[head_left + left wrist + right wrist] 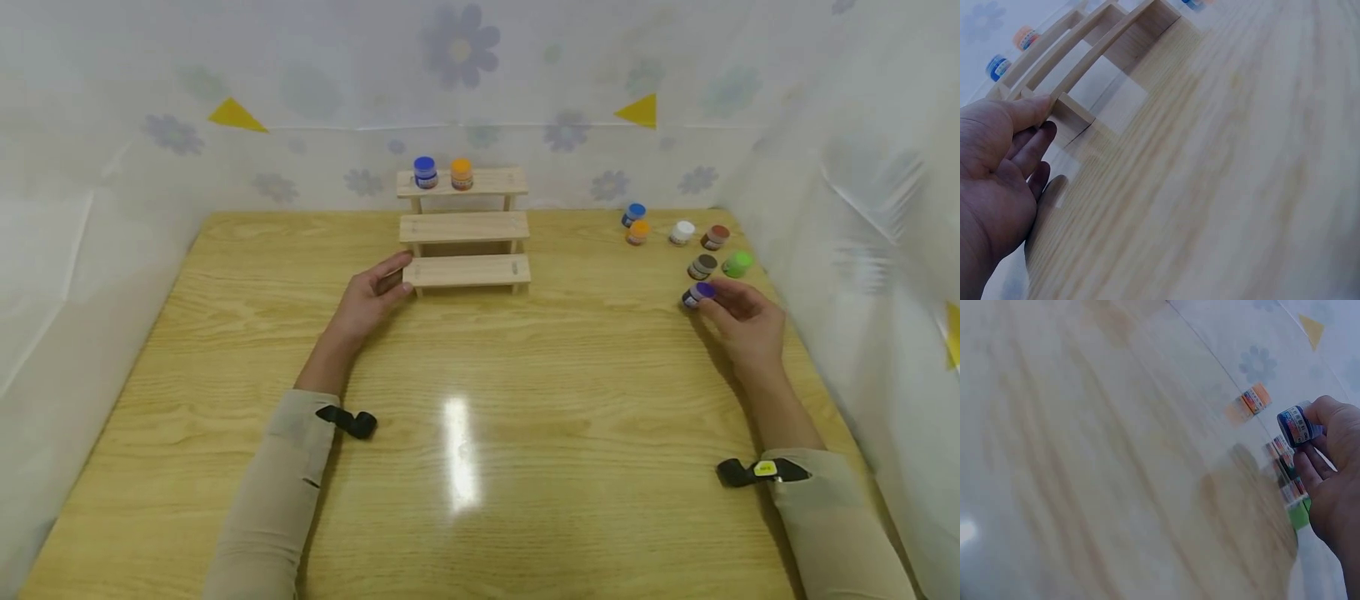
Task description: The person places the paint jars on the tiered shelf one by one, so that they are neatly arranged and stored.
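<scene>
My right hand (753, 327) pinches a small paint jar (696, 296) with a purple-blue lid between thumb and fingers. In the right wrist view that jar (1297, 426) is tilted, its printed label showing, and appears lifted off the table. A three-step wooden stand (465, 271) is at the back of the table. My left hand (367, 302) holds the left end of its lowest step; the left wrist view shows the thumb on the step's edge, the other fingers partly hidden. On the top step stand a blue-lidded jar (425, 173) and an orange-lidded jar (461, 175).
Near my right hand stand more jars: blue (634, 215), orange (637, 232), white (682, 233), red-brown (716, 237), dark brown (702, 267) and green (738, 264). White flowered sheeting (525, 75) encloses the wooden table (562, 375) at the back and sides.
</scene>
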`<state>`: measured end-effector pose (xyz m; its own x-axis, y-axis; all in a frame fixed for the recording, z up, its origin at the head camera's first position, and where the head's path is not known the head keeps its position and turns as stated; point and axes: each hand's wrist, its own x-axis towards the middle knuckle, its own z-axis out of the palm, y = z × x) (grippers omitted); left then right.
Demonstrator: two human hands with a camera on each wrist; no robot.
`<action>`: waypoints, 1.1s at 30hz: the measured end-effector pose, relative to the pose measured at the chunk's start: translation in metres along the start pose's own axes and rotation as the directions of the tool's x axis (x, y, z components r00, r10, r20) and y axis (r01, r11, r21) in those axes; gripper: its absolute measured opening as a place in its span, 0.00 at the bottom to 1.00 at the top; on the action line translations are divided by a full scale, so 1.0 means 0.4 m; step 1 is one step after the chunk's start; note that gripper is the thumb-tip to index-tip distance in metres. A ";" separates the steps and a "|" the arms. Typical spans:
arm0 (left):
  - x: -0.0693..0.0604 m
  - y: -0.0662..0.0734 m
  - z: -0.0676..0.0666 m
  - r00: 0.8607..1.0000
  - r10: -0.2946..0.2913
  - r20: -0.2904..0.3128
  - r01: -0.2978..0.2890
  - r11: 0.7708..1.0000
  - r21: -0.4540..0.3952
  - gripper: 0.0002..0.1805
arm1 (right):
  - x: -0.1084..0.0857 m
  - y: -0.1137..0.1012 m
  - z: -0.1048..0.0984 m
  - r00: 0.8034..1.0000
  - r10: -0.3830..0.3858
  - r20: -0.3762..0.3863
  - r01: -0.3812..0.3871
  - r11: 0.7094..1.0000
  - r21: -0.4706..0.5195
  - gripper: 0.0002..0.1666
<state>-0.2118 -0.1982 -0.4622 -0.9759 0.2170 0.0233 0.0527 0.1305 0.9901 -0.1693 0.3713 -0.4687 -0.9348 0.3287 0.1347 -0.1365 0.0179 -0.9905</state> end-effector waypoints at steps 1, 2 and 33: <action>-0.001 0.000 -0.001 1.000 0.002 0.002 -0.002 1.000 -0.002 0.30 | -0.001 0.000 0.013 1.000 -0.011 0.028 0.010 1.000 0.018 0.27; -0.002 0.000 -0.001 1.000 0.002 0.002 -0.002 1.000 -0.002 0.30 | -0.003 0.000 0.026 0.998 -0.017 0.055 0.016 0.999 0.029 0.27; 0.006 0.013 0.025 1.000 0.026 0.002 -0.026 0.999 0.023 0.29 | -0.017 -0.065 0.490 0.820 -0.233 0.523 0.199 0.973 0.120 0.20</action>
<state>-0.2118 -0.1875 -0.4585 -0.9737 0.2226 0.0491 0.0833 0.1470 0.9856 -0.2235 0.1836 -0.4382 -0.9062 -0.2287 0.3556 -0.3584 -0.0302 -0.9331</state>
